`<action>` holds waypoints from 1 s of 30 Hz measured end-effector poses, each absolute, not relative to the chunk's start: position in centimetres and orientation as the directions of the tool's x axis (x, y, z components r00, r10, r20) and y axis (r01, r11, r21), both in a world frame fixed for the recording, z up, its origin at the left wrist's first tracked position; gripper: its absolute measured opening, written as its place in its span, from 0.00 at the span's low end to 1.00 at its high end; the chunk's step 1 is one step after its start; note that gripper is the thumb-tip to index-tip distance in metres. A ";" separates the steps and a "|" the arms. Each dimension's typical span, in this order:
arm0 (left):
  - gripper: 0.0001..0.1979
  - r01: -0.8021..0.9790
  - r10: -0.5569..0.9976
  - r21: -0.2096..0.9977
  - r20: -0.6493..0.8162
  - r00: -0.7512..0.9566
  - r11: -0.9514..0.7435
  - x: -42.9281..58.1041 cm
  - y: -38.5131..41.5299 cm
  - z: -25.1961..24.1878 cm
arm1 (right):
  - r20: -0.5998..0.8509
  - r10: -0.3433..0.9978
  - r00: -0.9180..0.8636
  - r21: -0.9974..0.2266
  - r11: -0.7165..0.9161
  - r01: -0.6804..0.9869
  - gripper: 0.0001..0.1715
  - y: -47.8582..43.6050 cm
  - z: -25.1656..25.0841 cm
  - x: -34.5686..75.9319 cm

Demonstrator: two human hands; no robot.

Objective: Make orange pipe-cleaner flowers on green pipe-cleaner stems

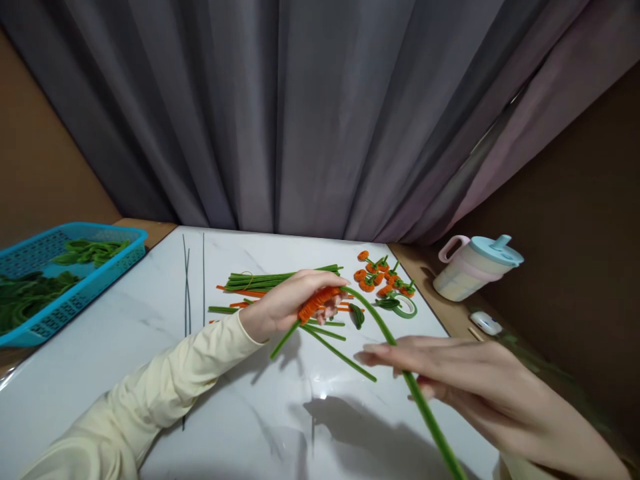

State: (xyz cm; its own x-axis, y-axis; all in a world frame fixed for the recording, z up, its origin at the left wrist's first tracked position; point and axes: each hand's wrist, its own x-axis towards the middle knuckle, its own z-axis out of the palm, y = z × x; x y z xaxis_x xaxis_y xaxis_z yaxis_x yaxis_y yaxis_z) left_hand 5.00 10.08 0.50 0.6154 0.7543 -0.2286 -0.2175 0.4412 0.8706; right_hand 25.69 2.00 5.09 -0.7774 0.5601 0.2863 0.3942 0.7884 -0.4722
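My left hand is closed around a coil of orange pipe cleaner. A green pipe cleaner leaves the right end of the coil and bends down in an arc. Between the fingers of my right hand runs that same green pipe cleaner, with its lower part passing out of view at the bottom. A short green end sticks out at the coil's lower left. Beneath my left hand, several loose green pipe cleaners lie on the white table; part of them is hidden.
Behind my left hand lies a bundle of green pipe cleaners. Small orange pieces with green stems and a tape roll sit back right. A blue basket holds green shapes. Thin dark wires, a lidded cup and a white case are around.
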 end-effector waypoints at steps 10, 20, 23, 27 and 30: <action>0.17 -0.073 0.663 0.885 -0.287 0.692 0.459 4.8 9.8 0.9 | 0.497 0.411 -0.765 -0.272 0.910 0.313 0.19 1.8 5.6 23.9; 0.16 -0.118 0.656 0.883 -0.243 0.714 0.455 4.8 9.4 1.2 | 0.512 0.446 -0.735 -0.304 0.894 0.330 0.14 1.6 2.7 21.8; 0.16 -0.195 0.696 0.867 -0.215 0.685 0.459 4.7 9.5 1.2 | 0.578 0.472 -0.666 -0.188 0.871 0.454 0.08 1.7 1.9 21.4; 0.17 -0.232 0.711 0.841 -0.230 0.665 0.489 4.5 9.9 1.2 | 0.664 0.474 -0.578 -0.053 0.801 0.596 0.07 2.1 1.0 21.0; 0.16 -0.241 0.728 0.847 -0.221 0.649 0.473 4.3 10.4 1.1 | 0.692 0.465 -0.552 0.006 0.762 0.648 0.08 2.3 1.3 21.4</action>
